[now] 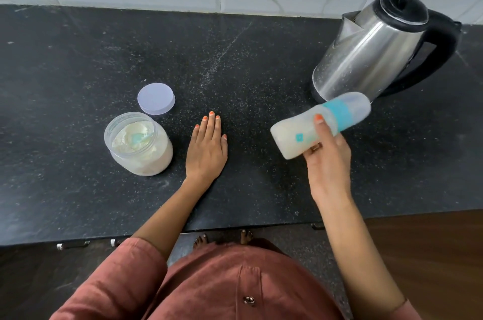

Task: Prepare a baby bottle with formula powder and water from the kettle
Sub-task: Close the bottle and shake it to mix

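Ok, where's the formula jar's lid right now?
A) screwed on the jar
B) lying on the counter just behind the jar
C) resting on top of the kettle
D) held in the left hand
B: the lid lies flat on the counter just beyond the open jar, while the left hand rests flat on the counter, holding nothing.
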The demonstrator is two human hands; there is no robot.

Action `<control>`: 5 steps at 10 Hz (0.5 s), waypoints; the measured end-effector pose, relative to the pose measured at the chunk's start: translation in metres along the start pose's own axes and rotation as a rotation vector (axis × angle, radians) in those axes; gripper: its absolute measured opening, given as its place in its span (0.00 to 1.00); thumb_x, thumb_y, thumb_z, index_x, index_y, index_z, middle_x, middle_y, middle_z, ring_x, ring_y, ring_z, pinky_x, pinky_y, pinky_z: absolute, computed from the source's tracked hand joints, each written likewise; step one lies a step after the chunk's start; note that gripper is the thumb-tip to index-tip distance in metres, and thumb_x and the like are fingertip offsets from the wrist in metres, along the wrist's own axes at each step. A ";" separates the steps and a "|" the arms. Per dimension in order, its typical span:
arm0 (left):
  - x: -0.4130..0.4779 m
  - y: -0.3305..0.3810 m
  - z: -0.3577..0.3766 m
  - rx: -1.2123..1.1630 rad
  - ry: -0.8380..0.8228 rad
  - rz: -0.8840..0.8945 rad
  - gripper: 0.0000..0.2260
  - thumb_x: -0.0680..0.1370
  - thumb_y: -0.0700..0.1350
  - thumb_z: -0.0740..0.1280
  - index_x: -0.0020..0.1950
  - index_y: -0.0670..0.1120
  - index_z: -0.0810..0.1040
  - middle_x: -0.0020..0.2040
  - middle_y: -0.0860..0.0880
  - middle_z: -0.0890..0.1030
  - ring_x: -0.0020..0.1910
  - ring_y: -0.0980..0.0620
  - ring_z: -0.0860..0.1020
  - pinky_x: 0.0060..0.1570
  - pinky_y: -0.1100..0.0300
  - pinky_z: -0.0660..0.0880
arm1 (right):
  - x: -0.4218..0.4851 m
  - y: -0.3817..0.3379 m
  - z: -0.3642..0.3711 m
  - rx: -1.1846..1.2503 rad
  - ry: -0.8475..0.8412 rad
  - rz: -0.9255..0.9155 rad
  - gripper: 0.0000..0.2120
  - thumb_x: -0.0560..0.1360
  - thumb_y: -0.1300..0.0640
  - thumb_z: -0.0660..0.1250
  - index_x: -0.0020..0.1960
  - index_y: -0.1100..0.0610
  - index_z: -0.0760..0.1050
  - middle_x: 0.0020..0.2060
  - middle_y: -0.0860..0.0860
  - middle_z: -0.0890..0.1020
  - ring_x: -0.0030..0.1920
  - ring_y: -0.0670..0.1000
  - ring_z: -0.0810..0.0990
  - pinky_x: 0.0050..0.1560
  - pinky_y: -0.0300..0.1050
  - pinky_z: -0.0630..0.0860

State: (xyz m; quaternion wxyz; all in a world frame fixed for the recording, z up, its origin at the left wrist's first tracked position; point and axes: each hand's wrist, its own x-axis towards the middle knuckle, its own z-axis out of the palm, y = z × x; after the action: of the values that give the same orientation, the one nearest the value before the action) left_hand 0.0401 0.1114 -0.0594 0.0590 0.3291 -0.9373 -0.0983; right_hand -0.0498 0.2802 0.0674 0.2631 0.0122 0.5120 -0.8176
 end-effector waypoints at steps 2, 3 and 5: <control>0.000 0.000 -0.001 -0.013 -0.002 -0.001 0.23 0.82 0.47 0.48 0.75 0.41 0.51 0.76 0.43 0.53 0.76 0.47 0.51 0.72 0.55 0.44 | -0.023 0.012 -0.006 -0.454 -0.299 0.101 0.20 0.54 0.51 0.74 0.46 0.53 0.79 0.38 0.45 0.85 0.42 0.43 0.82 0.42 0.38 0.79; 0.000 0.001 -0.002 -0.016 -0.001 -0.003 0.23 0.82 0.47 0.48 0.75 0.40 0.51 0.77 0.43 0.52 0.76 0.47 0.50 0.72 0.55 0.45 | -0.012 0.006 -0.005 -0.255 -0.204 0.079 0.15 0.60 0.54 0.72 0.46 0.54 0.79 0.40 0.46 0.85 0.43 0.44 0.83 0.41 0.38 0.79; -0.001 0.001 -0.002 -0.014 0.000 -0.001 0.22 0.82 0.47 0.47 0.75 0.40 0.51 0.77 0.43 0.52 0.76 0.47 0.50 0.73 0.55 0.45 | -0.011 0.008 -0.001 -0.165 -0.113 0.029 0.18 0.60 0.51 0.71 0.50 0.52 0.77 0.42 0.45 0.84 0.46 0.44 0.82 0.44 0.41 0.80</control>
State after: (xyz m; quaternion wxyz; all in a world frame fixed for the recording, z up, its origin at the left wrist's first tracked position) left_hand 0.0409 0.1125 -0.0573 0.0614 0.3290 -0.9365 -0.1048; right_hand -0.0371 0.2826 0.0635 0.3033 -0.0480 0.5616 -0.7683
